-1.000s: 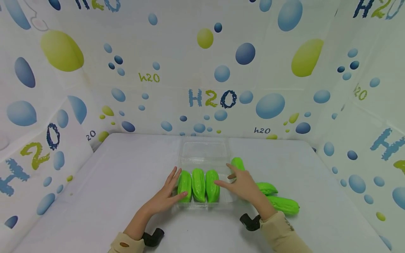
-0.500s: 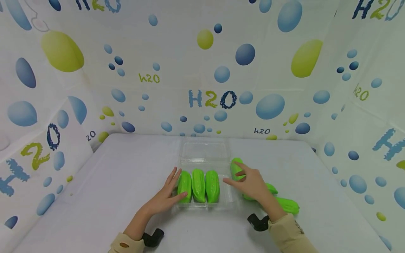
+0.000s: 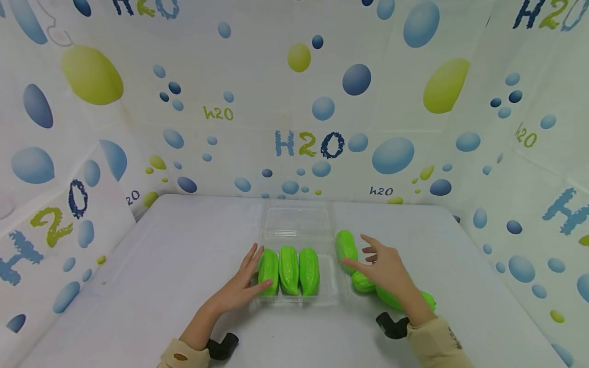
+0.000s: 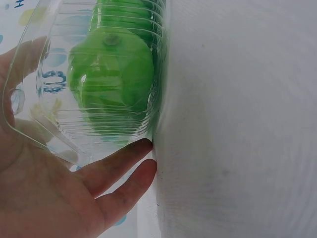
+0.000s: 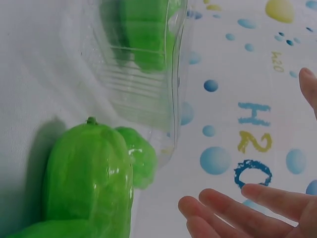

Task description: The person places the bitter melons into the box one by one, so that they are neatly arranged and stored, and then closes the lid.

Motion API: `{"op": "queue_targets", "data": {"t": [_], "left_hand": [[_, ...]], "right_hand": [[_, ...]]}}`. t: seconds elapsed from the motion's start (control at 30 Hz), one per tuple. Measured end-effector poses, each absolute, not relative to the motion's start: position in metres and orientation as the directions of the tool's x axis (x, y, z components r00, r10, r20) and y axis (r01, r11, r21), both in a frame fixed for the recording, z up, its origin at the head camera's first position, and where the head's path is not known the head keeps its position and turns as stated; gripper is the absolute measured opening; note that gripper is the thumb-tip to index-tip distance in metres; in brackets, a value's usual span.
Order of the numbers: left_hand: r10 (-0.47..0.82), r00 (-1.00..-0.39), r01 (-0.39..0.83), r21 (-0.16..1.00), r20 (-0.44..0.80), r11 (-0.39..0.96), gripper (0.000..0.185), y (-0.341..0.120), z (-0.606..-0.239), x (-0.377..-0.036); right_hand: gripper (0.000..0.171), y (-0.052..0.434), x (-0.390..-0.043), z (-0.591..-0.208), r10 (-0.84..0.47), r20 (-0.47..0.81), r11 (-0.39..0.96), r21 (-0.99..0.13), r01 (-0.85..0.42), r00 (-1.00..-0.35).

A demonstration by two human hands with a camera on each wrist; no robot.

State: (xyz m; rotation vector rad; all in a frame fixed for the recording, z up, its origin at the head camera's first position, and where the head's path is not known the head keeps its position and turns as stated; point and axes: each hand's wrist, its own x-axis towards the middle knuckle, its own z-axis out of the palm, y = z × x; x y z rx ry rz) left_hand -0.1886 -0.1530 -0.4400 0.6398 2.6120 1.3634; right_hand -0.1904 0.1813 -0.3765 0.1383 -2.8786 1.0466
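Observation:
An open clear plastic clamshell box (image 3: 329,278) stands mid-table with three bright green, ridged gourds side by side in it: a left one (image 3: 268,268), a middle one (image 3: 289,268) and a right one (image 3: 309,271). My left hand (image 3: 234,290) rests at the box's left side, fingers extended, fingertips by the table in the left wrist view. My right hand (image 3: 388,268) hovers holding nothing, thumb and fingers apart, over loose gourds right of the box. One loose gourd (image 3: 346,249) lies next to the box; a second (image 3: 362,282) is nearer me. My right hand and forearm partly cover the others.
The box's clear lid (image 3: 299,220) lies folded back behind it. The white tabletop (image 3: 193,240) extends to both sides. A wall sheet (image 3: 248,66) printed with drops and lettering encloses the back and sides.
My right hand has moved right, from over the box's right edge to over the loose gourds, uncovering the gourd beside the box. My left hand has stayed put.

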Motion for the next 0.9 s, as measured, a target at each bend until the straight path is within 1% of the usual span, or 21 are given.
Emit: {"op": "queue_targets", "data": {"t": [0.27,0.57,0.73,0.9], "left_hand": [[0.42,-0.904,0.309,0.807,0.084,0.503,0.082,-0.153,-0.44,-0.188],[0.423,-0.902,0.31,0.813,0.088,0.492,0.082,-0.153,-0.439,-0.188],[0.424,-0.902,0.307,0.815,0.084,0.491,0.082,-0.153,-0.439,-0.187],[0.424,-0.902,0.306,0.816,0.083,0.491,0.082,-0.153,-0.439,-0.187]], "right_hand": [[0.089,0.192,-0.188,-0.377,-0.02,0.121,0.797,-0.598,-0.089,-0.992],[0.096,0.207,-0.184,-0.38,0.019,0.112,0.835,-0.548,-0.046,-0.993],[0.096,0.212,-0.182,-0.383,0.027,0.119,0.845,-0.533,-0.041,-0.993],[0.096,0.215,-0.179,-0.384,0.031,0.133,0.887,-0.46,-0.034,-0.991]]}}
